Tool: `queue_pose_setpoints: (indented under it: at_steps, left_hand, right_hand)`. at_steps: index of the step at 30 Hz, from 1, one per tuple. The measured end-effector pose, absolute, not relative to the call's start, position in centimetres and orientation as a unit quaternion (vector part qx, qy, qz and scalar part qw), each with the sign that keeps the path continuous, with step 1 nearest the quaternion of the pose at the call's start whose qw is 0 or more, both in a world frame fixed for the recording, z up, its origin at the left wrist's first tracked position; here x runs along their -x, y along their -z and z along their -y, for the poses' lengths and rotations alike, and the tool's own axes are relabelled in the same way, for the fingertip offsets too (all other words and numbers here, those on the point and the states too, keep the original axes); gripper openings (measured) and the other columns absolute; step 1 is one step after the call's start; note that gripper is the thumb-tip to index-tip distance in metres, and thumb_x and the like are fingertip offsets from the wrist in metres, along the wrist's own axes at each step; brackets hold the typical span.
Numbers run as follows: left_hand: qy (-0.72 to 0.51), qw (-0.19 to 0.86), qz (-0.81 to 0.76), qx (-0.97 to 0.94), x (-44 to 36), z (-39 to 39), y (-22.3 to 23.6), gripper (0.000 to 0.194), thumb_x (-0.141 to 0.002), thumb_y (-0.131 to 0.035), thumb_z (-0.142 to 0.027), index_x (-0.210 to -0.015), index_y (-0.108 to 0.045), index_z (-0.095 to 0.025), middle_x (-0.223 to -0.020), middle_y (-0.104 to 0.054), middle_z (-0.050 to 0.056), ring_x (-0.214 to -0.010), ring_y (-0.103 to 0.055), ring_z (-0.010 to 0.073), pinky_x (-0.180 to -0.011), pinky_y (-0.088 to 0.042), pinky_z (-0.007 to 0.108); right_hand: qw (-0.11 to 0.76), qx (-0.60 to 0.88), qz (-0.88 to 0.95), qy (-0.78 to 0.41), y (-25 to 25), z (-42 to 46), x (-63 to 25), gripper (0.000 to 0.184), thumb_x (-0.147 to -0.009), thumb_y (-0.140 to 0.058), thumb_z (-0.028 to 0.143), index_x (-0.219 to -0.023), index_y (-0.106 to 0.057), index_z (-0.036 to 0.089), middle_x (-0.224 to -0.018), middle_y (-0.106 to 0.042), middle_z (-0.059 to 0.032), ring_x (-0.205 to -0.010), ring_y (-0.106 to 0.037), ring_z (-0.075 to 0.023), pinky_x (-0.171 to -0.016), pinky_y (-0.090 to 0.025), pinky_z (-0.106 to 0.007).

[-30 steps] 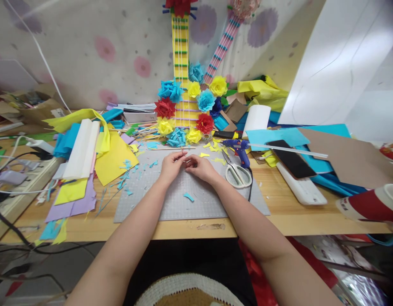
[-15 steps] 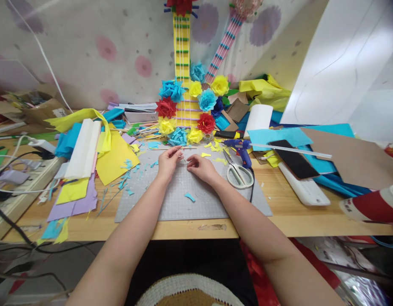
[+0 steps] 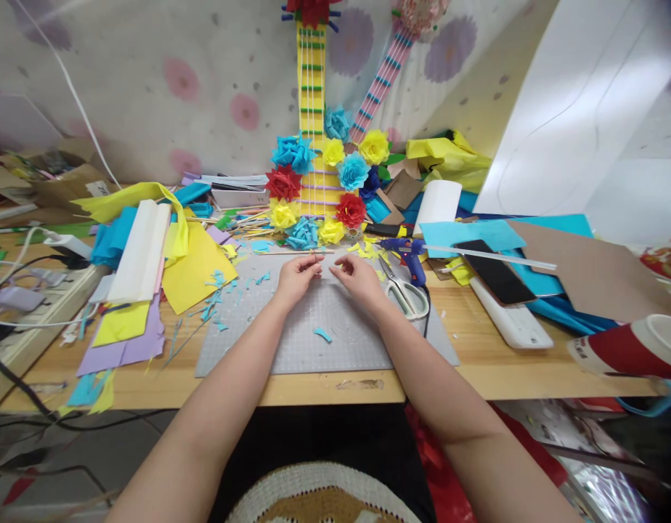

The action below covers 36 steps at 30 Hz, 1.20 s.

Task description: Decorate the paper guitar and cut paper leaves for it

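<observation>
Both hands work at the centre of the frame, over the far edge of a grey cutting mat [image 3: 324, 341] that lies on the wooden table [image 3: 477, 363].

Left hand [image 3: 296, 280]: fingers drawn together, thumb and forefinger pinched at the tips. What they pinch is too small to identify.

Right hand [image 3: 362, 280]: fingers likewise curled, thumb and forefinger brought together at the tips. Any item between them cannot be made out. The two hands are near each other but apart, with a strip of bare mat between them.

A thin wooden stick [image 3: 297, 253] lies crosswise on the mat just above the hands in the frame; whether the left fingertips touch it cannot be determined.

Surroundings:
- White-handled scissors [image 3: 404, 294] lie just right of the right hand, on the mat's right part.
- A blue glue gun [image 3: 409, 256] lies above the scissors.
- A small blue paper scrap [image 3: 323, 335] rests on the mat between the forearms.
- A yellow paper guitar [image 3: 314, 145] decorated with paper flowers stands at upper centre, against the wall.
- A dark phone [image 3: 496, 272] lies at centre right.
- Yellow paper sheets [image 3: 197, 276] lie left of the mat.
- A red cup [image 3: 629, 349] lies at the right edge.
</observation>
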<state>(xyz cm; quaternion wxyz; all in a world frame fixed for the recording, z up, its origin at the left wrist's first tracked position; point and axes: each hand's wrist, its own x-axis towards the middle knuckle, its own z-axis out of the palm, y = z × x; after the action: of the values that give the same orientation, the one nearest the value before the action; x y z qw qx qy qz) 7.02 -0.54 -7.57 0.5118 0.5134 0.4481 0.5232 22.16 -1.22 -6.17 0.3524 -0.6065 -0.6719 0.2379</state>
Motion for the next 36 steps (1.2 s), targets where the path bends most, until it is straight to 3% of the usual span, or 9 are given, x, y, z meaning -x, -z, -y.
queue_pose_setpoints:
  at_steps: [4, 8, 13, 17, 22, 26, 29, 31, 36]
  left_hand:
    - [-0.432, 0.561, -0.43, -0.561, -6.9, 1.1, 7.7, 0.021, -0.06, -0.067, -0.025, -0.079, -0.071, -0.016, -0.064, -0.064, -0.001, -0.054, -0.054, 0.0099, -0.058, -0.047, 0.025]
    - [-0.42, 0.511, -0.431, -0.613, -6.5, 1.2, 8.3, 0.017, -0.064, -0.062, -0.027, -0.076, -0.071, -0.017, -0.055, -0.059, -0.003, -0.049, -0.05, 0.0091, -0.051, -0.042, 0.022]
    - [-0.415, 0.471, -0.44, -0.642, -6.6, 1.3, 8.3, 0.016, -0.065, -0.06, -0.026, -0.074, -0.07, -0.018, -0.052, -0.057, -0.003, -0.048, -0.048, 0.0091, -0.05, -0.04, 0.021]
    - [-0.44, 0.536, -0.451, -0.562, -6.9, 1.7, 7.8, 0.024, -0.061, -0.065, -0.028, -0.082, -0.069, -0.016, -0.062, -0.062, 0.0, -0.051, -0.053, 0.0101, -0.055, -0.045, 0.025]
    - [-0.434, 0.558, -0.465, -0.533, -6.9, 1.6, 7.6, 0.023, -0.061, -0.068, -0.032, -0.076, -0.064, -0.014, -0.067, -0.062, 0.003, -0.057, -0.057, 0.0128, -0.062, -0.049, 0.031]
    - [-0.433, 0.339, -0.549, -0.629, -7.8, 3.8, 7.3, 0.033, -0.071, -0.058, -0.033, -0.097, -0.059, -0.012, -0.092, -0.061, 0.013, -0.083, -0.059, 0.0207, -0.078, -0.047, 0.038]
    - [-0.361, 0.177, -0.538, -0.741, -9.2, 7.1, 7.2, 0.059, -0.075, -0.054, -0.042, -0.121, -0.045, -0.006, -0.12, -0.049, 0.021, -0.115, -0.044, 0.0293, -0.096, -0.035, 0.045]
    - [-0.275, 0.128, -0.52, -0.798, -9.7, 8.8, 7.3, 0.07, -0.074, -0.052, -0.05, -0.129, -0.036, -0.008, -0.131, -0.04, 0.022, -0.123, -0.036, 0.0314, -0.102, -0.027, 0.049]
    - [-0.147, 0.018, -0.526, -0.837, -5.9, 6.9, 7.1, 0.056, -0.083, -0.043, -0.039, -0.131, -0.036, -0.01, -0.139, -0.034, 0.019, -0.13, -0.027, 0.0295, -0.107, -0.019, 0.047]
  right_hand:
    - [0.424, 0.555, 0.617, -0.363, 6.2, 0.8, -21.3, 0.027, -0.069, -0.057, 0.039, -0.081, -0.063, 0.016, -0.063, -0.057, 0.0, -0.06, -0.049, -0.0121, -0.058, -0.038, -0.025]
    - [0.462, 0.537, 0.545, -0.448, 6.5, 0.9, -20.4, 0.02, -0.061, -0.061, 0.035, -0.069, -0.062, 0.016, -0.067, -0.061, -0.0014, -0.064, -0.054, -0.0128, -0.06, -0.041, -0.025]
    - [0.476, 0.529, 0.52, -0.472, 6.4, 1.2, -20.2, 0.022, -0.058, -0.062, 0.036, -0.069, -0.059, 0.017, -0.069, -0.061, -0.001, -0.063, -0.053, -0.0121, -0.053, -0.039, -0.023]
    - [0.495, 0.516, 0.493, -0.496, 6.4, 1.2, -20.2, 0.024, -0.055, -0.064, 0.037, -0.067, -0.056, 0.017, -0.066, -0.058, 0.0005, -0.056, -0.047, -0.0089, -0.047, -0.035, -0.021]
    - [0.517, 0.515, 0.444, -0.52, 6.5, 0.9, -20.3, 0.028, -0.054, -0.067, 0.039, -0.067, -0.054, 0.017, -0.057, -0.049, 0.0049, -0.044, -0.034, -0.0047, -0.041, -0.027, -0.021]
    - [0.557, 0.493, 0.4, -0.536, 6.7, 0.4, -20.9, 0.03, -0.052, -0.069, 0.037, -0.067, -0.052, 0.017, -0.052, -0.04, 0.0076, -0.043, -0.029, -0.0038, -0.04, -0.023, -0.02]
    - [0.595, 0.485, 0.366, -0.526, 6.8, -0.1, -21.8, 0.032, -0.05, -0.07, 0.036, -0.068, -0.052, 0.017, -0.052, -0.037, 0.009, -0.043, -0.027, -0.003, -0.04, -0.02, -0.019]
    - [0.61, 0.481, 0.355, -0.52, 6.9, -0.3, -22.2, 0.033, -0.049, -0.07, 0.037, -0.068, -0.052, 0.017, -0.052, -0.037, 0.0092, -0.043, -0.026, -0.0027, -0.039, -0.018, -0.019]
    - [0.617, 0.472, 0.351, -0.523, 6.7, -0.2, -22.6, 0.031, -0.049, -0.069, 0.036, -0.067, -0.052, 0.017, -0.052, -0.037, 0.0093, -0.043, -0.026, -0.0025, -0.04, -0.017, -0.019]
